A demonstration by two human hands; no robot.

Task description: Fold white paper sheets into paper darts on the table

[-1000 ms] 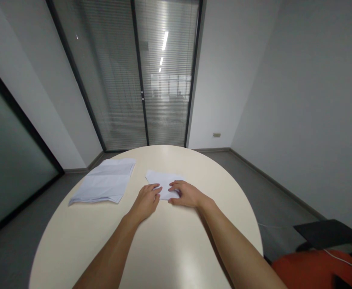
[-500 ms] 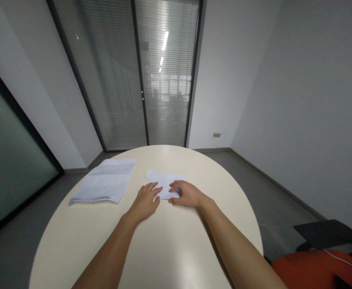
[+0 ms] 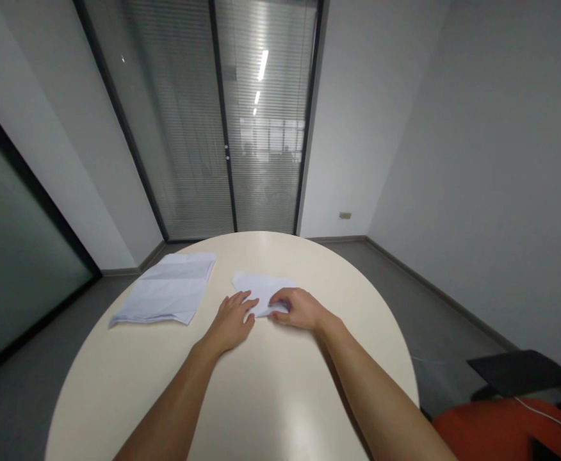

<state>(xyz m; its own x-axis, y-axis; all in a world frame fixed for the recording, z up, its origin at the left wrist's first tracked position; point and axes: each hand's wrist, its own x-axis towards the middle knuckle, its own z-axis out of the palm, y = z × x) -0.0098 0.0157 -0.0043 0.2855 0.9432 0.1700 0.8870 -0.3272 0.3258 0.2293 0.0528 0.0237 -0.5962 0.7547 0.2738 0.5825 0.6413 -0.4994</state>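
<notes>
A small folded sheet of white paper lies on the pale round table, its far left corner cut at a slant. My left hand rests over its left part, fingers spread and fingertips on the paper. At the near right edge, my right hand has its fingers and thumb curled around the paper in a pinch. The palm and fingers cover the paper's right end.
To the left on the round table sits a stack of creased white paper. An orange chair with a black armrest stands at the lower right. Glass panels with blinds rise behind the table.
The fingers of my right hand have curled in a little, closer to the thumb, at the paper's edge. My left hand and the paper stack stay in place.
</notes>
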